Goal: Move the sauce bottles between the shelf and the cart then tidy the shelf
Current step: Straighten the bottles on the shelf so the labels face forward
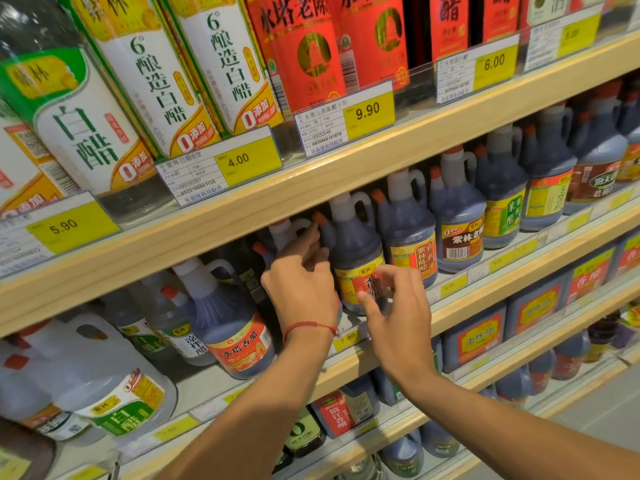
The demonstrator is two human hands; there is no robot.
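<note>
A dark vinegar jug (356, 251) with a white handle, an orange spout cap and a yellow-red label stands at the front of the middle shelf (460, 306). My left hand (301, 285), a red string round its wrist, lies against the jug's left side with its index finger stretched up to the orange cap. My right hand (398, 306) is in front of the label, thumb and fingers loosely curved and touching it without wrapping it. Another dark jug (235, 327) with a red label stands to the left. No cart is in view.
More dark jugs (457, 220) line the middle shelf to the right. Tall white-vinegar bottles (152, 84) and red-labelled bottles (308, 57) fill the upper shelf (311, 181) close overhead. Clear white-vinegar jugs (104, 382) stand at the left. Lower shelves hold more bottles (343, 410).
</note>
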